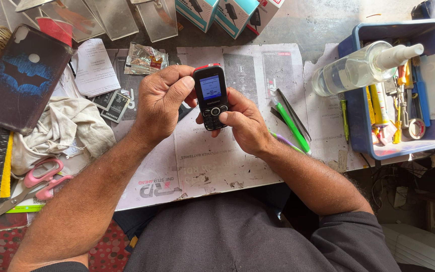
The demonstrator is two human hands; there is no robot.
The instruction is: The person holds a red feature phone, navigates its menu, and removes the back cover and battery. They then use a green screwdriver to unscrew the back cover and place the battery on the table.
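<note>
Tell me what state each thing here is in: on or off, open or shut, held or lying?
Small phone: screen lit, held upright.
Left hand: gripping the phone's side.
Right hand: thumb on the keypad.
Pink scissors: slightly open, lying flat.
Spray bottle: capped, lying on its side across the blue tray.
Tweezers: lying untouched.

Worn grey workbench (323, 20) under daylight, papered with printed sheets (212, 166); red dotted mat (104, 252) at lower left.
</note>
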